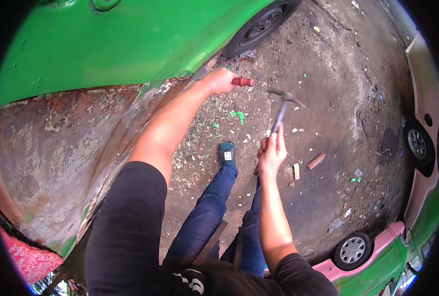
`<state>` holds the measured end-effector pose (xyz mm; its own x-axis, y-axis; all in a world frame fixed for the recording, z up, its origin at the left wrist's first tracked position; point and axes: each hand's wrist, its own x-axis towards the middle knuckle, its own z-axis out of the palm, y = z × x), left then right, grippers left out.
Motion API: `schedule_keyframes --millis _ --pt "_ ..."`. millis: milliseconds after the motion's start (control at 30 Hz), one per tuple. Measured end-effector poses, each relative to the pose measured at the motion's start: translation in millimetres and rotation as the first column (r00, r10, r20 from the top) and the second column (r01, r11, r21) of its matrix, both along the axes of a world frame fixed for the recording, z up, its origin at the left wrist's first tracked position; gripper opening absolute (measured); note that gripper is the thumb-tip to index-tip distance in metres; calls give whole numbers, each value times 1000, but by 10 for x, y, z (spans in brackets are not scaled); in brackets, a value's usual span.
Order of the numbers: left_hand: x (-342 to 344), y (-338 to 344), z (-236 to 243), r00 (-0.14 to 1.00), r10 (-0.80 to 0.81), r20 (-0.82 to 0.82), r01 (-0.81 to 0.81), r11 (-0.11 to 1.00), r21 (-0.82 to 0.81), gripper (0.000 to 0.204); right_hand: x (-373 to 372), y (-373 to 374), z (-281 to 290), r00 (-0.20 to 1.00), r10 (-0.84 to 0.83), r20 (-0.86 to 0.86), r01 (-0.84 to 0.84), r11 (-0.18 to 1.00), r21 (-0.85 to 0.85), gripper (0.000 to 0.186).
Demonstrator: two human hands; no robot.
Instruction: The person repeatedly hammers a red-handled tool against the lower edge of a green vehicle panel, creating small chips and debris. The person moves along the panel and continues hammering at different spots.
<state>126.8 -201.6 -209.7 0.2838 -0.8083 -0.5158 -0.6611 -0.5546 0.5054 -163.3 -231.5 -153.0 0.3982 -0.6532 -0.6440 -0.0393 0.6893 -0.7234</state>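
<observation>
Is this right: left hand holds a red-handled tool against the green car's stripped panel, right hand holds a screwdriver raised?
Not quite. In the head view the right hand holds a hammer, not a screwdriver, raised over the dirt ground. The rest stands: the left hand grips a red-handled tool at the green car's stripped panel.

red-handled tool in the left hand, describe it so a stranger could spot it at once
Start at the green car body and follow its lower edge to the left hand. The red-handled tool juts out from that fist; unlike the grey metal hammer beside it, its grip is red.
</observation>
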Motion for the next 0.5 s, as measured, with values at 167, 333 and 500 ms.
schedule_keyframes --millis 167,333,500 --pt "-77 -36 71 999 -44 3 44 999 5 19 162 -88 -83 986 140 -91 -138 990 25 43" --pt "-12 -25 76 1000 10 1 -10 999 50 19 196 -119 93 999 -51 -11 51 996 70 42" --pt "-26 541 -122 979 205 -22 -203 977 65 20 189 -280 -113 997 82 -13 -83 996 -27 44"
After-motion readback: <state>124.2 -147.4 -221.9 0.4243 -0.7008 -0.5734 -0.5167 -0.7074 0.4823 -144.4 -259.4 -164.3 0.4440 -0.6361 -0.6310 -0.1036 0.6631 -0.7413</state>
